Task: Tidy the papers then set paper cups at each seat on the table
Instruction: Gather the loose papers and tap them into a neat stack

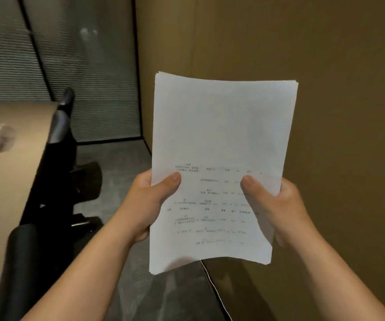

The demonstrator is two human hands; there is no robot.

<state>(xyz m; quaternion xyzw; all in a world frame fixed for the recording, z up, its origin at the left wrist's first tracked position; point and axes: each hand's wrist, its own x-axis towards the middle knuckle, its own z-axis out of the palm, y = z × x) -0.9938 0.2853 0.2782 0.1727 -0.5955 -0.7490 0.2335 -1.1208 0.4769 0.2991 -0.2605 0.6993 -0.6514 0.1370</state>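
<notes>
Both hands, left hand and right hand, grip the stack of papers by its side edges, thumbs on top, in the air. To the left stand a black chair and the counter; a brown wall is behind.

Left hand & right hand: bare, no gloves, rings or watch. Forearms bare, no sleeves visible; short fingernails.

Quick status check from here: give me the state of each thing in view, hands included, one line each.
stack of papers: held upright in the air, gathered, edges slightly uneven, printed side facing the camera.
left hand: grips the stack's left edge, thumb on front.
right hand: grips the stack's right edge, thumb on front.
black office chair: at the table edge, unoccupied.
table: partly in view at left.
</notes>
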